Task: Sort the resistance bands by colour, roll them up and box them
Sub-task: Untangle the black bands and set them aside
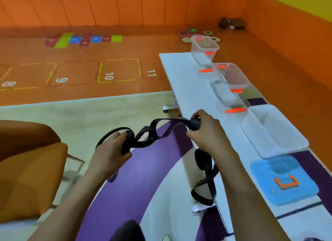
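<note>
Two grips: both hands are holding one black band (152,134) (a single twisted length, running between them in mid-air).
Right hand (206,133): fingers are curling tight round a bunched end of the band, just off the near edge of the table (188,89).
Left hand (113,151): fingers are hooking through the loops at the other end and closing on the strap; a slack loop is arcing out past the knuckles.
Band vs grip: the span is sagging in figure-eight twists between the two fists, left of the table and above the purple mat (140,178); not flat, not rolled.
Hanging strap (202,160): more black strap is dangling below the right forearm beside the table edge (same band or a second one, cannot tell).
Clear boxes (233,75): two with orange latches are sitting in a row along the far side of the table, looking empty as far as the blur allows.
White tub (255,133): sitting nearer, next in that row, nothing showing inside.
Blue lid (291,192): lying flat on the table nearest the person, orange handle up.
Progress: I am judging it early, since no rolled band is showing in any box and no colour piles are in view.
Remaining: untwisting this band, rolling it, boxing it, then doing the other colours (none in frame).
Orange chair (32,169): standing at the left, well apart from the hands.
</note>
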